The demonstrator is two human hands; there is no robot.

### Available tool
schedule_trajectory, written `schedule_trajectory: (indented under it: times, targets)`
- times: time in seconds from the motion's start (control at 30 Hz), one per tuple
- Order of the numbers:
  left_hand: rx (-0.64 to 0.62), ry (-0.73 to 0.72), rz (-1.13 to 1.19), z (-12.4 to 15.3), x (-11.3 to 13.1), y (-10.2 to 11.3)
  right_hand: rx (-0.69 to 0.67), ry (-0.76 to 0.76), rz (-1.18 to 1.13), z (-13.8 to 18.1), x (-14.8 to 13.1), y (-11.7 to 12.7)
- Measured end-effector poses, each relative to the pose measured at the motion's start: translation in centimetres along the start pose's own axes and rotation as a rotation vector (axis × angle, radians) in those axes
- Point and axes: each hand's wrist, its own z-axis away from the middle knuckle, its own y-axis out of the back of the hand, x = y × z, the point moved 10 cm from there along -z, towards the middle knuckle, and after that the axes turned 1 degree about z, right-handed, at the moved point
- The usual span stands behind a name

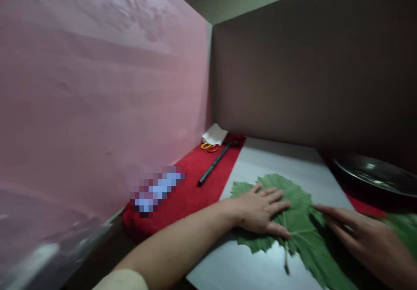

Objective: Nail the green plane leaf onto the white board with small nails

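Note:
A large green leaf (302, 238) lies spread flat on a white board (276, 159), its stalk pointing toward me. My left hand (262, 209) rests palm-down on the leaf's left half, fingers stretched out flat. My right hand (365, 238) lies on the leaf's right side with fingers extended toward the middle, holding nothing. Another green leaf (404, 231), blurred, shows at the right edge beside that hand.
A red cloth (192, 186) covers the surface left of the board; on it lie a black pen (215, 164), yellow-handled scissors (209, 146) and a folded white paper (214, 134). A dark metal bowl (374, 175) stands at the right. A pink sheet (97, 86) and brown board wall the space.

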Motion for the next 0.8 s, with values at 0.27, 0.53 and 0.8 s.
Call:
schedule_trajectory:
  times: [0.27,0.53,0.8]
  targets:
    - [-0.019,-0.013,-0.043,-0.7,-0.8,-0.4,0.053,-0.594,-0.301,-0.4,5.0,1.8]
    - [-0.026,0.001,-0.111,-1.2,-1.4,-0.8,0.369,-0.665,-0.391,-0.1,6.6,5.9]
    - [-0.047,0.001,-0.154,-1.3,-1.2,-0.9,0.381,-0.617,-0.388,-0.2,6.0,5.9]
